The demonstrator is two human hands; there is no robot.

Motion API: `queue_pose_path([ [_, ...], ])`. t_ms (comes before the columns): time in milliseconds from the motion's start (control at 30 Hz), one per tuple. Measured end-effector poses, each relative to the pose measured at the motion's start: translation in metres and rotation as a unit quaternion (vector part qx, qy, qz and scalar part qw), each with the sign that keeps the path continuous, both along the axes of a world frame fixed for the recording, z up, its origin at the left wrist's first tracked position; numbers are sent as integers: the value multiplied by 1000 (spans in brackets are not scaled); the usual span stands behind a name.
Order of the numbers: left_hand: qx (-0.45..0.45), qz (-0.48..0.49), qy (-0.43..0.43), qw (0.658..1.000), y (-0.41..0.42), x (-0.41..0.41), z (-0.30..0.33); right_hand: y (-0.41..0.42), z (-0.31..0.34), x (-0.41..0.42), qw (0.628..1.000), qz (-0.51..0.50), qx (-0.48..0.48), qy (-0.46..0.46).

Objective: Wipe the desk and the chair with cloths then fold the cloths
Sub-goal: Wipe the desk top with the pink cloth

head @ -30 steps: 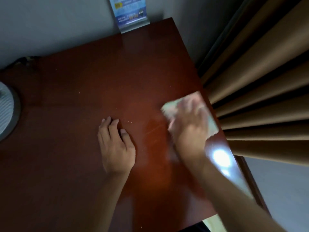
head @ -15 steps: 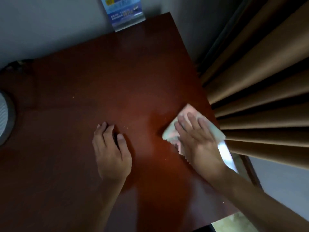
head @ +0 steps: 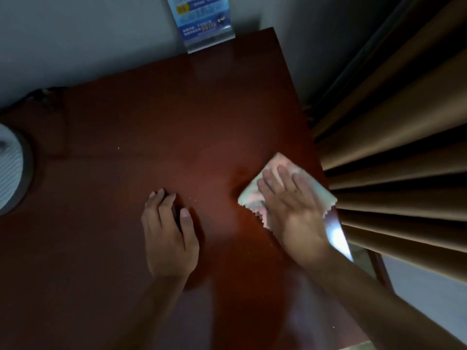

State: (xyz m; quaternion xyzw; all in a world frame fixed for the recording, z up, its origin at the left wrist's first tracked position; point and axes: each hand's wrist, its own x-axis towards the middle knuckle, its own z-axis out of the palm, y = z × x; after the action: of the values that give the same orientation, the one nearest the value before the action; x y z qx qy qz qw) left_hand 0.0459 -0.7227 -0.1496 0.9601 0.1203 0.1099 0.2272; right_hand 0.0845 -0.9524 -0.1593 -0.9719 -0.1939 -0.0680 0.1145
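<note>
Desk (head: 156,127): dark red-brown wood, glossy, glare patch nr rt edge; a few pale crumbs on top.
Cloth (head: 252,198): pale, pinkish/greenish tint, zigzag-cut edge; flat on desk nr rt edge, one corner just over the edge.
Right hand (head: 293,210): palm down on cloth, fingers straight & together, pressing it to desk; no grip.
Left hand (head: 169,233): flat on bare desk, apart from cloth, fingers relaxed & slightly spread, holds nothing.
Sign (head: 202,18): blue printed card in clear stand, back edge of desk agst wall.
Round item (head: 10,168): white ribbed w/ dark rim, far left, partly cut off.
Curtain (head: 404,147): brown pleats, just beside desk's rt side.
</note>
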Motion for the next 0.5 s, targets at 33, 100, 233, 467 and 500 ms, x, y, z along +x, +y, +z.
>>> queue_pose_path([
  [33,4,3,-2,1000,0,0,0,-1,2,16,1000,4,-7,8],
  [100,4,2,-5,1000,1,0,-1,4,5,70,999,-11,-48,13],
  [233,3,11,0,1000,-1,0,0,26,14,158,993,-59,-84,61],
  [467,12,-3,-8,1000,0,-1,-1,16,13,-21,998,48,-2,48],
  [500,11,-1,-5,1000,1,-1,-1,8,11,-14,996,68,-5,50],
])
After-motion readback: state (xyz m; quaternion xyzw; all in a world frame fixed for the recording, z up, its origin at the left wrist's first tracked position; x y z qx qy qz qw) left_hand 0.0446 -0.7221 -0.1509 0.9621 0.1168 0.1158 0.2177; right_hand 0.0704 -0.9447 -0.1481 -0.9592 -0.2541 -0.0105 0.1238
